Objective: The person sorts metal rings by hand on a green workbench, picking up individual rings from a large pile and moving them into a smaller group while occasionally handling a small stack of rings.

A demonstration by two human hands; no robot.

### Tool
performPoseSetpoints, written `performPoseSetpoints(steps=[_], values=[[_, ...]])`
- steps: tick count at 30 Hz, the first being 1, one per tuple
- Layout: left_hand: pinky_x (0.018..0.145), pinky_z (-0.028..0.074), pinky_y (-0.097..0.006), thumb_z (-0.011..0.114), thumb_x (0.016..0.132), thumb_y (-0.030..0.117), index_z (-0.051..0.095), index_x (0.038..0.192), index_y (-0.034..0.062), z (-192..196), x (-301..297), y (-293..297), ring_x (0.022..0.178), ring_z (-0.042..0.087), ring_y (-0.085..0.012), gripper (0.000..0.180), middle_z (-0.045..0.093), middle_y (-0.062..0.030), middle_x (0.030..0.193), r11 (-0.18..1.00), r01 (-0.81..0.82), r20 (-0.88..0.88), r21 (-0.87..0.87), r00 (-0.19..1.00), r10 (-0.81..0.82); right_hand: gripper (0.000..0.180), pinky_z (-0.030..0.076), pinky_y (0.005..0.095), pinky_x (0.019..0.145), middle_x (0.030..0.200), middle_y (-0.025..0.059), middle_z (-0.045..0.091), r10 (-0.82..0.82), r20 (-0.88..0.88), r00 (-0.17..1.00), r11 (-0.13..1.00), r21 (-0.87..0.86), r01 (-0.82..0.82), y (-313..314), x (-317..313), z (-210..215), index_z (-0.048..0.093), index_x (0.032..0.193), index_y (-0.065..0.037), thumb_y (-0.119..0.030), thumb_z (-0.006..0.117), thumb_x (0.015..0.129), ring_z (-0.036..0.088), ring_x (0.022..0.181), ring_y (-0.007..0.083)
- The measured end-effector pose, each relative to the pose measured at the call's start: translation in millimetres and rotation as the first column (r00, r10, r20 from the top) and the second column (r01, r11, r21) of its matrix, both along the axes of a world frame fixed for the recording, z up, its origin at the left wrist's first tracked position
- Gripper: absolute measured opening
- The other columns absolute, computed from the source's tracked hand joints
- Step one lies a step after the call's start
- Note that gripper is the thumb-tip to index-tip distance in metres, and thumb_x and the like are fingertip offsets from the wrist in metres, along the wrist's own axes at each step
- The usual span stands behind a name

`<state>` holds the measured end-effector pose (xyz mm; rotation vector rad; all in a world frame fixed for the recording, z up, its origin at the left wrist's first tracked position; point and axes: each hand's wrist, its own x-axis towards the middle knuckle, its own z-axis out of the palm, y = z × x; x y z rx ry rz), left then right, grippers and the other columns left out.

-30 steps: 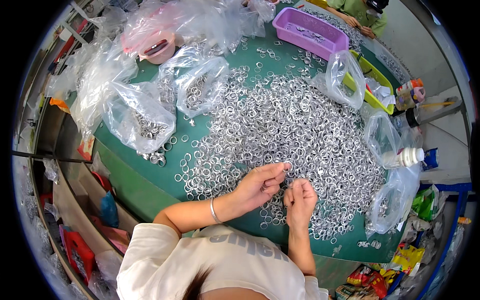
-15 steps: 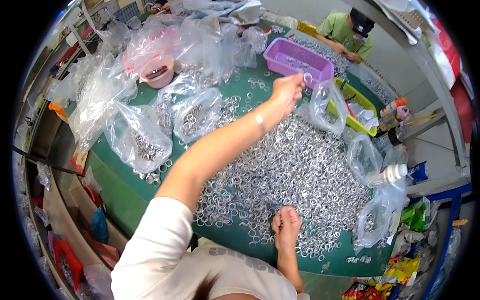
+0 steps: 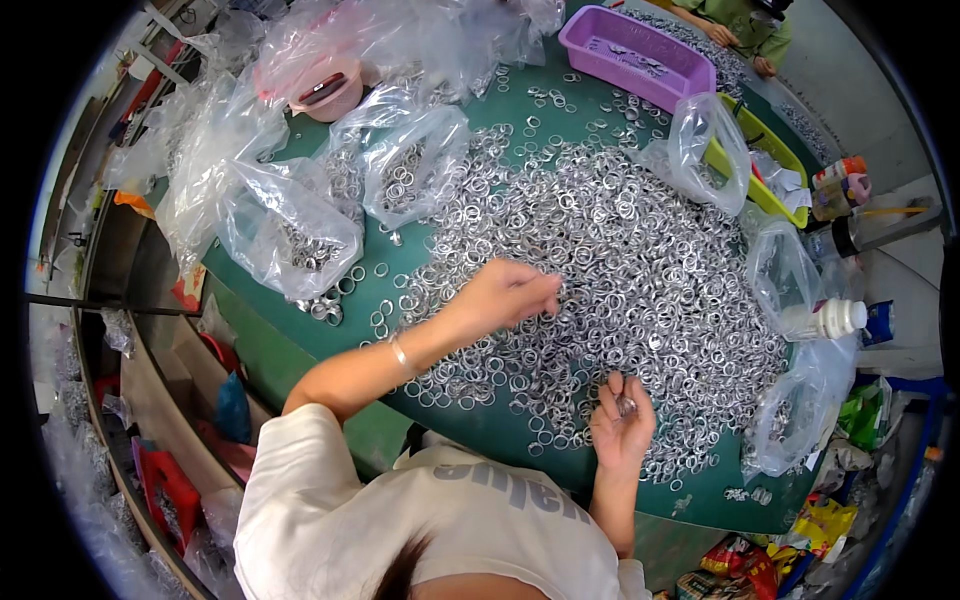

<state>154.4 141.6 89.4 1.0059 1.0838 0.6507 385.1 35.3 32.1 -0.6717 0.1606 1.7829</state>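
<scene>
A broad heap of small silvery metal rings [image 3: 640,250] covers the green table [image 3: 340,325] before me. My left hand [image 3: 512,293] hovers over the left-middle of the heap, its fingers closed together and slightly blurred; whatever they hold, if anything, is hidden. At the near edge of the heap, my right hand [image 3: 622,425] is turned palm up, fingers curled around metal rings [image 3: 626,406] that show between thumb and fingertips. Beyond the heap stands a purple plastic basket [image 3: 618,72] with some rings on its bottom.
Clear plastic bags of rings [image 3: 290,235] lie at left, beside a pink bowl [image 3: 335,98]. Open plastic bags [image 3: 790,270], a yellow-green basket [image 3: 792,208] and a white bottle [image 3: 838,318] line the right side. Across the table sits another person [image 3: 755,35].
My left hand has come back from the purple basket, where it held up a ring, to above the heap. My right hand has turned palm up, showing rings. The view has shifted.
</scene>
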Motion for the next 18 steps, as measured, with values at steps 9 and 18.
performPoseSetpoints(steps=[9,18], values=[[0.047,0.042,-0.032,0.070,0.077,0.016,0.056,0.119,0.0110,-49.7,-10.7,-49.8,0.048,0.049,-0.0223,0.044,0.051,-0.0051,0.058,0.708,0.215,-0.602,0.672,0.715,0.355,0.020,0.038,0.0275,0.040,0.058,0.0044,0.053,-0.193,0.981,-0.031,0.858,0.153,-0.491,51.5,-38.6,15.9,0.059,0.106,-0.006,-0.016,0.057,0.089,0.046,0.042,0.0148],[0.050,0.046,-0.037,0.066,0.080,0.019,0.060,0.109,0.0083,-52.7,-16.9,-55.5,0.057,0.061,-0.0269,0.032,0.063,-0.0106,0.072,0.723,0.344,-0.712,0.599,0.641,0.286,0.019,0.045,0.0337,0.048,0.068,0.0081,0.062,-0.435,0.726,-0.533,0.740,-0.049,-0.671,28.3,-43.8,0.6,0.067,0.095,-0.011,-0.014,0.070,0.076,0.059,0.053,0.0252]])
